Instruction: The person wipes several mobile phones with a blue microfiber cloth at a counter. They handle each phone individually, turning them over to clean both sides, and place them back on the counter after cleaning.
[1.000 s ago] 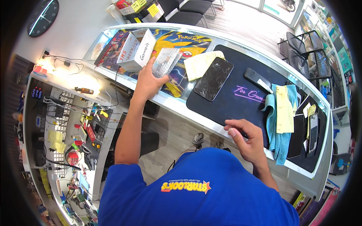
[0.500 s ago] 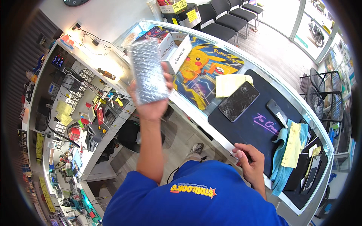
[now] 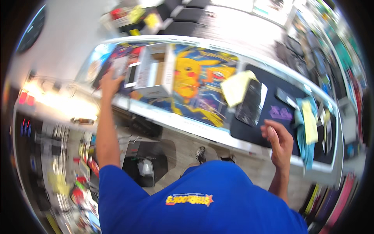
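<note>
Head view, counter inspection: the left hand (image 3: pixel 110 84) reaches to the far left end of the counter, fingers at a pale flat item (image 3: pixel 120 65); blur hides the contact, so whether they grip it cannot be told. Just right of that item, the white box (image 3: pixel 153 92) stands open, a tan interior showing. The right hand (image 3: pixel 278 142) hovers near the front edge of the black mat (image 3: pixel 242 130), fingers half curled, thumb near the forefinger — no object visible, closure undetermined. The dark phone (image 3: pixel 248 104) lies on the mat beside yellow paper (image 3: pixel 235 89). Progress, as judged: partway — box open and phone laid out, left hand not yet clear of the pale item; anything further outstanding cannot be established.
</note>
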`<state>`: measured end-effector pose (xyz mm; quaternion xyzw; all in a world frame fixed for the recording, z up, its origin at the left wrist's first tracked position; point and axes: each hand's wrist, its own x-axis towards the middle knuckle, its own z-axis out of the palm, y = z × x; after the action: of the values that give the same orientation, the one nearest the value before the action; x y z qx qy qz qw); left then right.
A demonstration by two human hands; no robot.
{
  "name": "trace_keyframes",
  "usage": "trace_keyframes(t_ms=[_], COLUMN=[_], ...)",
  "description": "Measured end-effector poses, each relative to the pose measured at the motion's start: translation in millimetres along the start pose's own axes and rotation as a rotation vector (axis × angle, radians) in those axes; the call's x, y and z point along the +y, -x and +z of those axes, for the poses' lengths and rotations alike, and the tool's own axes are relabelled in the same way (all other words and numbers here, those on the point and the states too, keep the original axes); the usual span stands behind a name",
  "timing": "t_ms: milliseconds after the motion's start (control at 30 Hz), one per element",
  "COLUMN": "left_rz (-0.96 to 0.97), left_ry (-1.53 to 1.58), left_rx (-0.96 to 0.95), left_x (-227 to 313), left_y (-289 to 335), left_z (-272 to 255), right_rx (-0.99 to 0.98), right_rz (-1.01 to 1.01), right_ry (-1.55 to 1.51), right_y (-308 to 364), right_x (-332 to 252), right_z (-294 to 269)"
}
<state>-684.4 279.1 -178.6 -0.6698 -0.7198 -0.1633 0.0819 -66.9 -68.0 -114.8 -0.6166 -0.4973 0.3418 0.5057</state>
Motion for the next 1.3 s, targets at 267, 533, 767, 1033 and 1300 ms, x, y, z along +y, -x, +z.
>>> trace_keyframes(t_ms=[267,533,767,1033,1300], left_rz=[0.046,0.746,0.757,0.278,0.19], left_ry=[0.949,1.22,1.294,1.125,0.46], left_rx=[0.253,-0.22,-0.487,-0.6,-0.012], left_x=[63.8,356.8,486.3,573.7,508.0], left_y=[39.0,222.6,272.9,292.0,268.6], left_z=[-60.1,-111.6,-117.1,-77.1,-69.7], right_rx=[0.643,0.61,0.533,0.038,0.206], right_rz=[-0.093,0.015,0.054,-0.015,-0.217], right_ry=[0.609,1.011,0.149,0.318,0.987], right_y=[11.7,-0.6,-22.6,-15.5,-24.9], right_x=[21.4,54.6,42.8,27.5,61.6], right_z=[-92.6,-141.3,-182.0,-167.8,-219.5])
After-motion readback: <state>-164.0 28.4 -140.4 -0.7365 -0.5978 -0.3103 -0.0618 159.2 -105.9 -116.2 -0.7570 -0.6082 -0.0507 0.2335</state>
